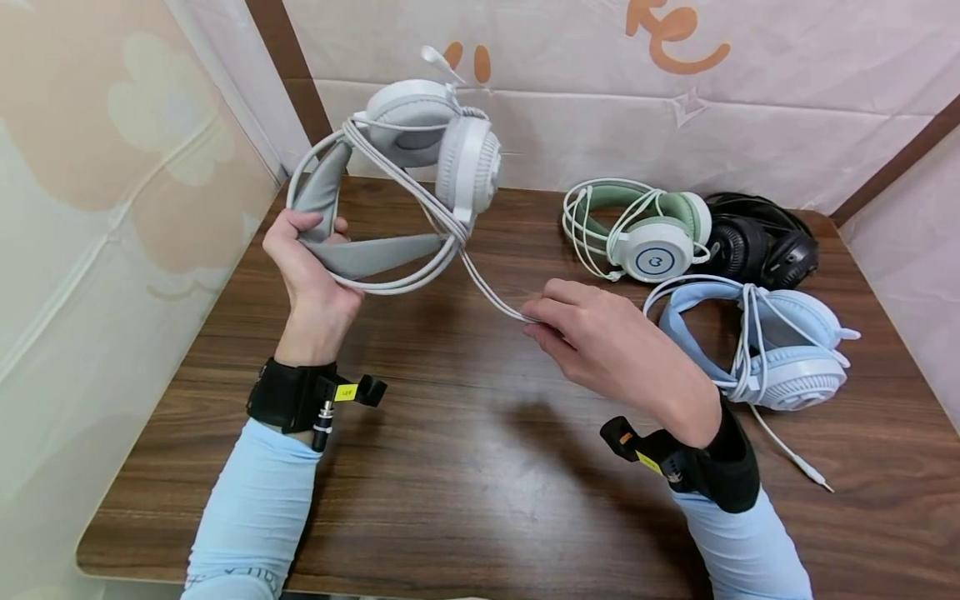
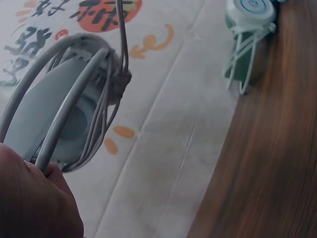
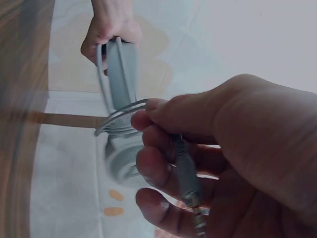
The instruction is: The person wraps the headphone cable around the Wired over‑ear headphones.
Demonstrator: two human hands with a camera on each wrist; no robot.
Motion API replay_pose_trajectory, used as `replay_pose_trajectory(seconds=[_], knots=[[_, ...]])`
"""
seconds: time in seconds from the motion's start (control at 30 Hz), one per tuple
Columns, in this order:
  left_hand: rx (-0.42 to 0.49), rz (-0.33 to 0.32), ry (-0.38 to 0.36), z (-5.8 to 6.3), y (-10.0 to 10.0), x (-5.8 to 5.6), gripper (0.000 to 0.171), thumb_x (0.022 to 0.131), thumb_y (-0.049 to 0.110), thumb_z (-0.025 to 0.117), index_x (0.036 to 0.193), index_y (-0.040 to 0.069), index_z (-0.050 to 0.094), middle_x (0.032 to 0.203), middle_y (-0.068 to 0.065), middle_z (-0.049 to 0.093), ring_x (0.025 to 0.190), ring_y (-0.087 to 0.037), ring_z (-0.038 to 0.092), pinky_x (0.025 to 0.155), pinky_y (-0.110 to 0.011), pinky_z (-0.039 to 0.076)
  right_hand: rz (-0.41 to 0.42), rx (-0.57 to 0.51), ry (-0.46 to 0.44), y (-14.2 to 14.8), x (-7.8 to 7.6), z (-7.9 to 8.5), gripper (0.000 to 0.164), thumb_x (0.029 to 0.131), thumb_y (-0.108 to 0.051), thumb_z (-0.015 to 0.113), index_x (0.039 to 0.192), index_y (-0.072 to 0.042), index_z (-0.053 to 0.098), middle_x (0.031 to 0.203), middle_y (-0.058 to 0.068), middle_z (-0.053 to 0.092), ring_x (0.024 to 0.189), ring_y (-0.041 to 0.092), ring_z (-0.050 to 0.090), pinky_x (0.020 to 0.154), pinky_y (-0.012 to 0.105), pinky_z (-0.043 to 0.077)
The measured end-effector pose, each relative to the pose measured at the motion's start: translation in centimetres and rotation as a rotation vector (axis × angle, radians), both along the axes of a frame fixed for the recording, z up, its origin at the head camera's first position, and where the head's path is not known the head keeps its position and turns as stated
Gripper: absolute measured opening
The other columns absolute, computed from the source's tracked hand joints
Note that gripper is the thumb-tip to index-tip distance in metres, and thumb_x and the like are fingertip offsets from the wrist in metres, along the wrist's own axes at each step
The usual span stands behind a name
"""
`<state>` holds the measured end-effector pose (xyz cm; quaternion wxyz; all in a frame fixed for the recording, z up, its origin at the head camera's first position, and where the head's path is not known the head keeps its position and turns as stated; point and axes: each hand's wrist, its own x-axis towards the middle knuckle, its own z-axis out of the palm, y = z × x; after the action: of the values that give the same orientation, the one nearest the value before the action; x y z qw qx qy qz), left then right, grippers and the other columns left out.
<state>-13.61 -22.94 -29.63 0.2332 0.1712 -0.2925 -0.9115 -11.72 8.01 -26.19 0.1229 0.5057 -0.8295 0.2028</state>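
Note:
My left hand (image 1: 311, 267) grips the headband of a white and grey headset (image 1: 468, 162), holding it up over the table. The headset's cable is wound several times across the gap between headband and ear cups, and a thin boom microphone (image 1: 438, 60) sticks up at the top. To the right, my right hand (image 1: 607, 342) pinches the cable (image 1: 491, 293) between thumb and forefinger, and the stretch between hand and headset runs nearly straight. In the right wrist view the cable's metal-tipped audio plug (image 3: 188, 178) lies against the curled fingers of that hand.
At the table's right side lie a green and white headset (image 1: 652, 250), a black headset (image 1: 791, 254) and a light blue headset (image 1: 802, 383), the blue one with its plug (image 1: 810, 472) trailing forward. A printed cloth wall (image 1: 555, 142) stands along the back of the wooden table (image 1: 450, 500).

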Motion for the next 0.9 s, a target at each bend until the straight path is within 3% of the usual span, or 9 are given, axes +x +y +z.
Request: replay_pose_trajectory(seconds=[0.13,0.23,0.4,0.53,0.77,0.9], knots=[[-0.144,-0.039,0.046,0.1,0.8,0.2,0.021,0.087,0.010,0.048,0.104,0.011,0.060,0.069,-0.002,0.055,0.042,-0.007,0.032,0.045,-0.021,0.029,-0.030,-0.008,0.076,0.4,0.6,0.5,0.010,0.094,-0.011,0.070,0.103,-0.009,0.073,0.081,0.001,0.056,0.069,0.016,0.054,0.063,0.029,0.046],[-0.244,-0.065,0.039,0.2,1.3,0.3,0.015,0.089,0.009,0.045,0.089,0.008,0.060,0.058,0.003,0.049,0.040,-0.005,0.027,0.042,-0.019,0.023,-0.031,-0.016,0.136,0.6,1.0,0.8,0.009,0.093,-0.010,0.071,0.101,-0.008,0.073,0.080,0.001,0.057,0.071,0.017,0.056,0.067,0.032,0.047],[-0.371,-0.125,-0.008,0.4,2.3,0.7,0.025,0.088,0.008,0.047,0.069,0.004,0.062,0.049,0.009,0.034,0.040,-0.005,0.022,0.041,-0.020,0.021,0.008,-0.079,0.275,0.7,1.4,1.1,0.009,0.090,-0.006,0.072,0.098,-0.007,0.074,0.084,0.002,0.064,0.080,0.022,0.061,0.072,0.037,0.047],[-0.454,-0.210,-0.039,0.4,2.9,1.0,0.027,0.088,0.009,0.050,0.068,0.005,0.067,0.049,0.010,0.034,0.038,-0.005,0.026,0.040,-0.022,0.027,0.028,-0.148,0.361,0.1,1.3,1.1,0.012,0.090,-0.003,0.069,0.097,-0.011,0.074,0.088,0.001,0.070,0.084,0.025,0.061,0.071,0.039,0.046],[-0.577,-0.396,-0.037,0.1,3.7,1.4,0.031,0.092,0.010,0.047,0.068,0.009,0.068,0.053,0.010,0.034,0.040,-0.005,0.025,0.042,-0.021,0.025,0.042,-0.254,0.524,-1.0,0.2,0.1,0.029,0.095,0.005,0.056,0.102,-0.012,0.077,0.093,0.001,0.074,0.092,0.030,0.061,0.077,0.044,0.048],[-0.627,-0.460,-0.037,-0.1,4.0,1.3,0.033,0.092,0.011,0.046,0.066,0.011,0.068,0.052,0.010,0.033,0.040,-0.005,0.025,0.042,-0.020,0.023,-0.057,-0.264,0.642,-1.8,-0.7,-1.1,0.027,0.096,0.004,0.057,0.103,-0.013,0.077,0.096,0.002,0.073,0.097,0.029,0.060,0.084,0.048,0.047]])
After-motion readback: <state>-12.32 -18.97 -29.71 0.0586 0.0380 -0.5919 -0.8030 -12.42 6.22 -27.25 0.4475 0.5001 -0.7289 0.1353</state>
